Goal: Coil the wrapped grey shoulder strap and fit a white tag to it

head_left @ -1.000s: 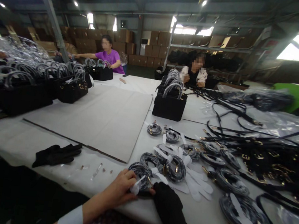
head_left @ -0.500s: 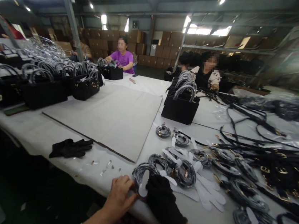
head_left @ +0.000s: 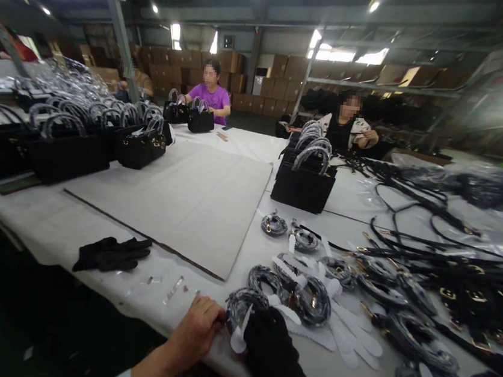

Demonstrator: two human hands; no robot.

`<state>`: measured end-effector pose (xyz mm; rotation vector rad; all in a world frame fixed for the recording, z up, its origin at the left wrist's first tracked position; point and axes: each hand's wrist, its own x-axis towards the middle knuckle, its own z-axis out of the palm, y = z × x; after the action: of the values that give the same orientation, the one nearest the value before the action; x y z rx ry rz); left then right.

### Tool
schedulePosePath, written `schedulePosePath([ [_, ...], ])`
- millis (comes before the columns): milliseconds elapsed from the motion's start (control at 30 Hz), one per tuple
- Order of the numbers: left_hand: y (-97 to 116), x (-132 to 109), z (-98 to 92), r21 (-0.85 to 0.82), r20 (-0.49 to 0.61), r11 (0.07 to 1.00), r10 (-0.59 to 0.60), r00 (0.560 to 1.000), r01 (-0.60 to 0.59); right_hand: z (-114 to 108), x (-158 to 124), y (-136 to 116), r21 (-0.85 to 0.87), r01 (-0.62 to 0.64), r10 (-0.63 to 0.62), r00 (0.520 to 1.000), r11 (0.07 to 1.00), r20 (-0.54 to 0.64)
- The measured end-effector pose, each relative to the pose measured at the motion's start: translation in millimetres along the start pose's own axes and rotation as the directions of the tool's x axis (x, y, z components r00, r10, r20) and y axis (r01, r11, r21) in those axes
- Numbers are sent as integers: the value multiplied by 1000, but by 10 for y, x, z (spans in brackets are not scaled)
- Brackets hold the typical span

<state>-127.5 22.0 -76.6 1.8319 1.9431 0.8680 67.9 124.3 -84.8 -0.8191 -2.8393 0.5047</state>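
My bare left hand [head_left: 194, 331] and my black-gloved right hand [head_left: 270, 348] both grip one coiled black strap wrapped in clear plastic [head_left: 242, 303] at the near table edge. A white paper tab [head_left: 239, 336] hangs from the coil between my hands. More wrapped strap coils [head_left: 312, 292] with white tabs lie just beyond on the white table [head_left: 69, 228].
A loose black glove [head_left: 110, 253] lies to the left. A grey board [head_left: 187, 196] covers the table's middle. Black handbags [head_left: 304, 182] stand beyond, more in rows [head_left: 66, 143] at left. Tangled black straps [head_left: 460, 273] pile at right. Two people sit at the far side.
The view shifted slightly. My hands stayed on the same coil, and the white tab now hangs lower between them.
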Motion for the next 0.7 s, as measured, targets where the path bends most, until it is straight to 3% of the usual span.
schedulePosePath([
  [100, -129, 9, -45, 15, -66, 1000, 12, 998, -11, -2, -85, 67, -121, 56, -56, 998, 991, 6],
  [233, -207, 86, -296, 42, -156, 998, -37, 987, 44, -124, -73, 48, -159, 50, -63, 995, 986, -78],
  [367, 4, 126, -473, -62, 18, 989, 138, 990, -136, -224, 56, -50, -75, 57, -55, 998, 996, 25],
  [433, 101, 100, -444, -61, 114, 994, 95, 989, -88, -201, 69, -62, -36, 22, -23, 1000, 999, -7],
  [533, 135, 36, -304, 80, 198, 996, -52, 979, 37, -120, 26, -30, -8, -3, 3, 997, 1000, -81],
  [700, 89, 25, -184, 122, 252, 991, 20, 967, -53, -89, -12, -3, -30, 19, -22, 996, 999, -87],
])
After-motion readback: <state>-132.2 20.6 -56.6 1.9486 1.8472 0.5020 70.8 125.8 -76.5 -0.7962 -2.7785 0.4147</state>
